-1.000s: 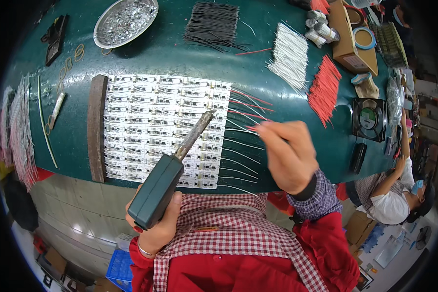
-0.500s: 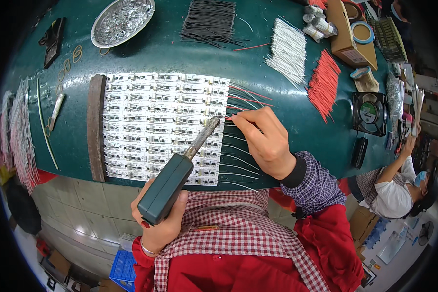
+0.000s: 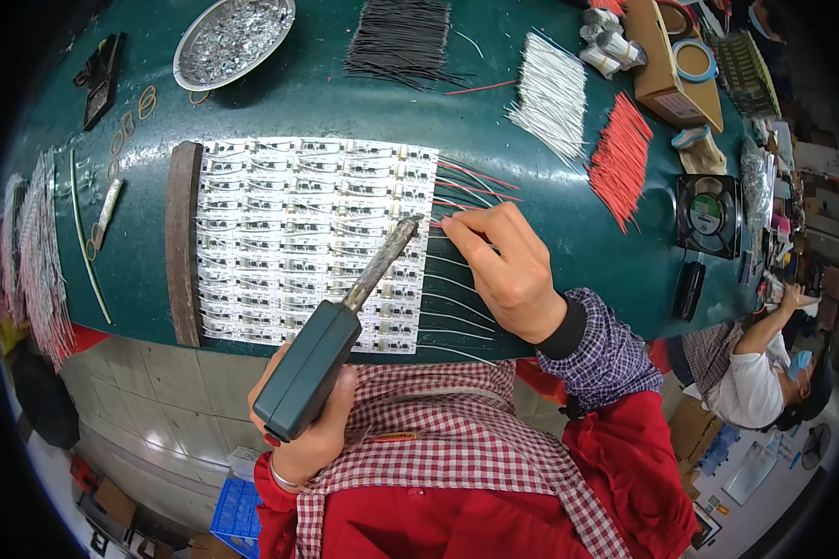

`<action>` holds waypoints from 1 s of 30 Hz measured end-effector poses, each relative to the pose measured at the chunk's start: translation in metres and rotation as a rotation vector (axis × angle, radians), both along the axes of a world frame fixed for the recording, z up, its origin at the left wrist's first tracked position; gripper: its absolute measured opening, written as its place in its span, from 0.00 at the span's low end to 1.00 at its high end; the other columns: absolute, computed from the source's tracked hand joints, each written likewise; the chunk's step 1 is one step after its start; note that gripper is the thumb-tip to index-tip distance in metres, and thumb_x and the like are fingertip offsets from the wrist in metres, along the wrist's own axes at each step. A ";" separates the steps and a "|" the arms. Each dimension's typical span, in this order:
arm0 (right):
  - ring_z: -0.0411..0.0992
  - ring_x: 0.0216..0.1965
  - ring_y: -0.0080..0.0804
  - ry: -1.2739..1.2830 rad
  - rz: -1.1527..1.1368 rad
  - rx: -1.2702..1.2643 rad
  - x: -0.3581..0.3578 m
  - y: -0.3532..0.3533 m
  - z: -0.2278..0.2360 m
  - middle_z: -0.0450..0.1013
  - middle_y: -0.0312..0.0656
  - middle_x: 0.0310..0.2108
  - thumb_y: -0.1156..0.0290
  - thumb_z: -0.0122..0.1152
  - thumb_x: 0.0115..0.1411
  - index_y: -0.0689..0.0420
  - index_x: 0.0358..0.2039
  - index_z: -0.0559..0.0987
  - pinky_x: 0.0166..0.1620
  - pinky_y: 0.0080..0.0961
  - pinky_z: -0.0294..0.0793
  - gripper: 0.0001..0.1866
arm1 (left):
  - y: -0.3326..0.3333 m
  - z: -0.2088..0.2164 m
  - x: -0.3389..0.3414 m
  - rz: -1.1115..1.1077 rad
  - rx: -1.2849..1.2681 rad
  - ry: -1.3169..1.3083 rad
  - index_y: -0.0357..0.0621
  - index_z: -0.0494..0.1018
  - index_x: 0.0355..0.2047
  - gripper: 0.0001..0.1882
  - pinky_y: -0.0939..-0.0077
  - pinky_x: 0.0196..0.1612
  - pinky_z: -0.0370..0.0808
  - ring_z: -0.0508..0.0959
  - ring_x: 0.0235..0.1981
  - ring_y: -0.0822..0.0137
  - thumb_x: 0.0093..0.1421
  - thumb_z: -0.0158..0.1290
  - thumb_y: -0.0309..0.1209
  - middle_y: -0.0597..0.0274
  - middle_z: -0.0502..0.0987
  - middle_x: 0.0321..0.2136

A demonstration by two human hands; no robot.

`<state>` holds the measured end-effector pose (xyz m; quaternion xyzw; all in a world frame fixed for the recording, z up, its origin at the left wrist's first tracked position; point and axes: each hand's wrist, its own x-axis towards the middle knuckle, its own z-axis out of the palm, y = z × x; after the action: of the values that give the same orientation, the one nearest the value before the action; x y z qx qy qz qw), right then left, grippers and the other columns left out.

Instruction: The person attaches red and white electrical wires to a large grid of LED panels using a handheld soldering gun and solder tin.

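My left hand (image 3: 312, 433) is wrapped round the dark green handle of a soldering iron (image 3: 308, 368). Its metal tip rests at the right side of a white circuit board panel (image 3: 270, 233), close to the edge. My right hand (image 3: 511, 265) pinches a thin red wire (image 3: 438, 224) against that edge, beside the iron's tip; most of the wire is hidden by the fingers. Red wires (image 3: 480, 172) stick out from the panel above my right hand, and white wires (image 3: 461, 303) below it. A brown bar (image 3: 185, 247) lies along the panel's left edge.
Bundles of black wires (image 3: 396, 42), white wires (image 3: 550, 98) and red wires (image 3: 620, 158) lie behind. A metal bowl (image 3: 188, 74) holds silvery bits. At right are a fan (image 3: 708, 216) and a cardboard box (image 3: 657, 70); a co-worker (image 3: 755, 373) sits beyond.
The soldering iron has shifted slightly left and down, with its tip still by the panel's right edge. My right hand has barely moved. The co-worker's arm has lowered.
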<state>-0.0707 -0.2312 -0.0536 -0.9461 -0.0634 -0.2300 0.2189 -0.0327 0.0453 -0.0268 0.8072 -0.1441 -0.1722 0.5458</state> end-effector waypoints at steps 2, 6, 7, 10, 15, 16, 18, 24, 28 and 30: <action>0.72 0.34 0.39 0.002 -0.002 -0.003 0.000 0.000 0.000 0.73 0.46 0.36 0.82 0.62 0.46 0.68 0.39 0.78 0.35 0.28 0.76 0.17 | 0.000 0.000 0.000 -0.003 0.006 -0.030 0.29 0.79 0.36 0.12 0.72 0.32 0.77 0.81 0.28 0.61 0.52 0.64 0.22 0.50 0.80 0.31; 0.73 0.34 0.39 0.019 -0.023 0.002 -0.002 0.000 0.002 0.73 0.46 0.35 0.82 0.61 0.45 0.67 0.40 0.78 0.35 0.28 0.76 0.18 | -0.002 0.002 -0.001 0.016 -0.019 -0.013 0.29 0.79 0.37 0.12 0.72 0.32 0.77 0.81 0.28 0.61 0.53 0.64 0.22 0.50 0.80 0.31; 0.73 0.34 0.39 0.018 -0.021 0.001 -0.004 0.000 0.003 0.73 0.46 0.35 0.82 0.61 0.45 0.67 0.40 0.78 0.35 0.28 0.76 0.18 | -0.001 0.002 -0.002 0.020 -0.017 -0.004 0.29 0.79 0.37 0.12 0.72 0.32 0.77 0.81 0.28 0.61 0.53 0.64 0.22 0.50 0.80 0.31; 0.73 0.34 0.41 0.080 -0.124 -0.003 -0.020 -0.006 0.017 0.73 0.45 0.35 0.83 0.60 0.46 0.64 0.41 0.79 0.35 0.30 0.75 0.18 | 0.002 0.002 0.000 0.013 -0.007 -0.033 0.30 0.79 0.38 0.12 0.73 0.31 0.76 0.81 0.28 0.62 0.53 0.64 0.22 0.50 0.80 0.32; 0.72 0.33 0.41 0.051 -0.337 -0.030 -0.035 -0.014 0.034 0.73 0.45 0.33 0.90 0.60 0.41 0.64 0.38 0.80 0.34 0.31 0.73 0.20 | 0.012 0.006 -0.002 0.034 0.003 0.019 0.31 0.78 0.41 0.14 0.74 0.36 0.76 0.80 0.32 0.66 0.54 0.64 0.22 0.54 0.81 0.35; 0.72 0.32 0.41 -0.010 -0.334 0.001 -0.033 -0.009 0.038 0.73 0.45 0.33 0.90 0.60 0.41 0.64 0.38 0.80 0.35 0.31 0.73 0.20 | 0.015 0.007 -0.002 -0.008 0.028 0.037 0.31 0.77 0.45 0.15 0.76 0.40 0.76 0.80 0.36 0.70 0.57 0.64 0.22 0.58 0.81 0.38; 0.73 0.32 0.40 -0.129 -0.249 0.006 -0.023 -0.002 0.038 0.74 0.45 0.32 0.88 0.62 0.40 0.64 0.36 0.81 0.35 0.31 0.73 0.18 | 0.011 0.005 -0.003 0.040 0.010 0.046 0.31 0.78 0.41 0.14 0.74 0.36 0.76 0.81 0.32 0.67 0.55 0.64 0.22 0.55 0.81 0.35; 0.72 0.34 0.39 0.002 0.002 0.158 -0.007 0.007 0.001 0.73 0.44 0.34 0.86 0.60 0.44 0.65 0.38 0.80 0.35 0.31 0.74 0.17 | 0.007 0.005 -0.002 0.019 -0.037 -0.036 0.30 0.79 0.37 0.12 0.72 0.32 0.76 0.81 0.28 0.62 0.52 0.64 0.21 0.51 0.80 0.32; 0.71 0.34 0.38 -0.007 0.017 0.136 -0.006 0.009 -0.002 0.73 0.44 0.34 0.86 0.60 0.44 0.65 0.38 0.79 0.35 0.29 0.74 0.16 | 0.008 0.002 -0.005 0.005 -0.039 -0.009 0.29 0.79 0.38 0.12 0.72 0.32 0.76 0.80 0.29 0.61 0.52 0.63 0.20 0.50 0.80 0.32; 0.71 0.34 0.38 -0.011 0.031 0.130 -0.005 0.009 -0.003 0.73 0.43 0.34 0.84 0.62 0.45 0.65 0.38 0.79 0.35 0.28 0.74 0.16 | 0.007 0.003 -0.003 -0.016 -0.033 -0.010 0.29 0.79 0.38 0.12 0.72 0.32 0.76 0.80 0.29 0.62 0.52 0.63 0.20 0.49 0.80 0.32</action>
<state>-0.0761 -0.2224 -0.0570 -0.9276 -0.0643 -0.2352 0.2829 -0.0360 0.0523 -0.0234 0.7978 -0.1560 -0.1703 0.5569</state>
